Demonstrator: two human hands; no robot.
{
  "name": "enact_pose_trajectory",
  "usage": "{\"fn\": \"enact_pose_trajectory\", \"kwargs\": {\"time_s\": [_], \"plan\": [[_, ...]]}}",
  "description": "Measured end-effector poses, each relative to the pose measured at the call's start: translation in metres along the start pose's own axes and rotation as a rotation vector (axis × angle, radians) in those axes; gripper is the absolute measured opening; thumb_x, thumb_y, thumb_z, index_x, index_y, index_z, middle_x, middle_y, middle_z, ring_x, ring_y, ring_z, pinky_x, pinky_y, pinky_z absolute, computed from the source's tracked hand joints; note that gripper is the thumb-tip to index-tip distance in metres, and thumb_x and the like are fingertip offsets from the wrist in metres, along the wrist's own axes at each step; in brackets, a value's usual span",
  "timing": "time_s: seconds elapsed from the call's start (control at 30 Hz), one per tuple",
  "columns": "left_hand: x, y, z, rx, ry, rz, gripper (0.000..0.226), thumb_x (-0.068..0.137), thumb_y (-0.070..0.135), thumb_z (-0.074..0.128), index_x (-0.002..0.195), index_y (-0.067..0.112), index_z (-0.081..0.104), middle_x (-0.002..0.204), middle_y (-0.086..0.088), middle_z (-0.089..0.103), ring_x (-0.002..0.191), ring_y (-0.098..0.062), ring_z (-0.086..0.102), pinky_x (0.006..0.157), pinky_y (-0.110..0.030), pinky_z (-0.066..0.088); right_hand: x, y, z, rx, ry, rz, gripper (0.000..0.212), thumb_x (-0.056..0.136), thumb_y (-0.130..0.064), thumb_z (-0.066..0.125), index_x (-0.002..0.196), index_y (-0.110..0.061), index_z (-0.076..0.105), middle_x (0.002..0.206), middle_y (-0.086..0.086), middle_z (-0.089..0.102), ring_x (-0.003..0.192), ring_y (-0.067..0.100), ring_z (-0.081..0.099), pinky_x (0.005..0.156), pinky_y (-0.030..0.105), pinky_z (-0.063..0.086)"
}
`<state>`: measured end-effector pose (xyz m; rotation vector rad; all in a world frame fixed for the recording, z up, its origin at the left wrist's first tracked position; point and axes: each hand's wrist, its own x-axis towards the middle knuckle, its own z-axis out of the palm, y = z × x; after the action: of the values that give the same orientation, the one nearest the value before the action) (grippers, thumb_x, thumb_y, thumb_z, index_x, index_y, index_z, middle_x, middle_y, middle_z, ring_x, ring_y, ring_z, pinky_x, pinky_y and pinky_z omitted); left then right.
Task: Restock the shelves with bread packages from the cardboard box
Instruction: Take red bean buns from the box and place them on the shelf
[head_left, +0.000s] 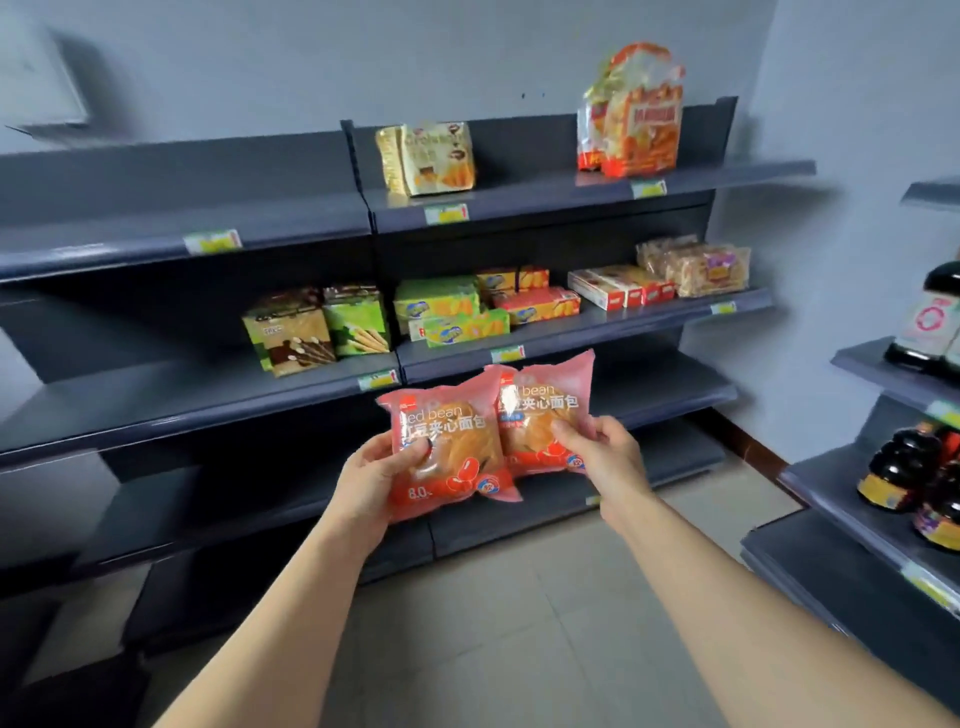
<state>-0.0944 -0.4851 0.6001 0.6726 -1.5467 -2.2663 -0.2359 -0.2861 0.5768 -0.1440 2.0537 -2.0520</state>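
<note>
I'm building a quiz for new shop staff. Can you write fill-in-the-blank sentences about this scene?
1. The left hand grips the left bread package, whose English label ends in ____.
2. The right hand grips the right bread package, partly ____ the left one.
3. The orange bag stands on the ____ shelf.
4. The dark bottles stand to the person's ____.
Missing words: bean; behind; top; right.

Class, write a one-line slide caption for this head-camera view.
Left hand holds one pink bread package, right hand another, facing grey shelves.
</note>
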Motion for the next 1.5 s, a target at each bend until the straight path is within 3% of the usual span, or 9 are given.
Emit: {"fn": "enact_pose_trajectory", "kwargs": {"time_s": [0.17, 0.3, 0.5, 0.6, 0.73, 0.93, 1.07, 1.2, 1.5], "plan": [[0.028, 0.059, -0.047, -0.025, 0.039, 0.086, 0.039, 0.075, 0.009, 0.072, 0.112, 0.003, 0.062, 0.103, -0.021, 0.071, 0.08, -0.034, 0.071, 0.07, -0.049, 0.057, 0.019, -0.043, 0.075, -0.042, -0.039, -0.087, 0.036, 0.076, -0.044, 0.077, 0.08, -0.011, 0.062, 0.101, 0.005, 0.066, 0.082, 0.011, 0.06, 0.065, 0.022, 0.042], [0.049, 0.093, -0.076, -0.042, 0.054, 0.138, 0.029, 0.081, 0.009, 0.069, 0.11, 0.008, 0.064, 0.1, -0.018, 0.073, 0.081, -0.032, 0.072, 0.066, -0.044, 0.058, 0.04, -0.064, 0.124, -0.242, 0.006, -0.155, 0.066, 0.054, -0.083, 0.063, 0.096, -0.033, 0.069, 0.11, -0.008, 0.065, 0.102, 0.016, 0.059, 0.091, 0.042, 0.05], [0.089, 0.137, -0.109, -0.066, 0.083, 0.19, 0.032, 0.083, 0.009, 0.069, 0.114, 0.005, 0.061, 0.104, -0.02, 0.072, 0.09, -0.039, 0.071, 0.075, -0.055, 0.057, 0.073, -0.102, 0.187, -0.227, -0.029, -0.215, 0.063, 0.075, -0.058, 0.07, 0.124, -0.019, 0.064, 0.118, -0.005, 0.065, 0.113, 0.018, 0.057, 0.095, 0.04, 0.049], [0.117, 0.159, -0.119, -0.053, 0.139, 0.247, 0.03, 0.082, 0.012, 0.07, 0.111, 0.006, 0.063, 0.102, -0.019, 0.073, 0.081, -0.034, 0.073, 0.066, -0.045, 0.059, 0.101, -0.121, 0.216, -0.253, -0.035, -0.256, 0.061, 0.076, -0.057, 0.07, 0.123, -0.018, 0.065, 0.119, -0.004, 0.067, 0.111, 0.017, 0.057, 0.087, 0.033, 0.049], [0.16, 0.192, -0.13, -0.041, 0.173, 0.309, 0.031, 0.082, 0.013, 0.071, 0.111, 0.008, 0.063, 0.102, -0.019, 0.072, 0.084, -0.037, 0.071, 0.08, -0.057, 0.055, 0.144, -0.149, 0.252, -0.322, -0.014, -0.314, 0.054, 0.08, -0.058, 0.066, 0.119, -0.021, 0.068, 0.112, -0.006, 0.068, 0.092, 0.012, 0.052, 0.078, 0.031, 0.044], [0.219, 0.241, -0.143, -0.055, 0.194, 0.389, 0.034, 0.081, 0.013, 0.07, 0.114, 0.008, 0.062, 0.105, -0.018, 0.072, 0.089, -0.036, 0.071, 0.076, -0.051, 0.057, 0.207, -0.192, 0.312, -0.375, -0.019, -0.385, 0.063, 0.075, -0.069, 0.062, 0.119, -0.025, 0.067, 0.118, -0.005, 0.068, 0.111, 0.023, 0.058, 0.097, 0.047, 0.045], [0.251, 0.268, -0.151, -0.067, 0.203, 0.424, 0.043, 0.076, 0.014, 0.073, 0.117, 0.005, 0.062, 0.105, -0.02, 0.071, 0.085, -0.036, 0.07, 0.085, -0.057, 0.053, 0.242, -0.212, 0.348, -0.299, -0.061, -0.38, 0.06, 0.076, -0.061, 0.068, 0.12, -0.021, 0.067, 0.12, -0.004, 0.067, 0.111, 0.021, 0.059, 0.096, 0.042, 0.048], [0.288, 0.298, -0.165, -0.03, 0.205, 0.453, 0.039, 0.079, 0.013, 0.072, 0.116, 0.007, 0.062, 0.106, -0.019, 0.071, 0.083, -0.033, 0.071, 0.076, -0.048, 0.058, 0.275, -0.225, 0.386, -0.199, -0.108, -0.357, 0.056, 0.079, -0.051, 0.071, 0.123, -0.017, 0.065, 0.122, -0.001, 0.066, 0.11, 0.02, 0.058, 0.081, 0.03, 0.044], [0.383, 0.362, -0.194, 0.051, 0.17, 0.501, 0.035, 0.082, 0.011, 0.071, 0.116, 0.004, 0.062, 0.103, -0.017, 0.072, 0.081, -0.029, 0.072, 0.067, -0.039, 0.059, 0.351, -0.255, 0.471, -0.184, -0.097, -0.38, 0.056, 0.079, -0.048, 0.072, 0.123, -0.014, 0.065, 0.122, 0.001, 0.067, 0.112, 0.022, 0.059, 0.082, 0.028, 0.044]]}}
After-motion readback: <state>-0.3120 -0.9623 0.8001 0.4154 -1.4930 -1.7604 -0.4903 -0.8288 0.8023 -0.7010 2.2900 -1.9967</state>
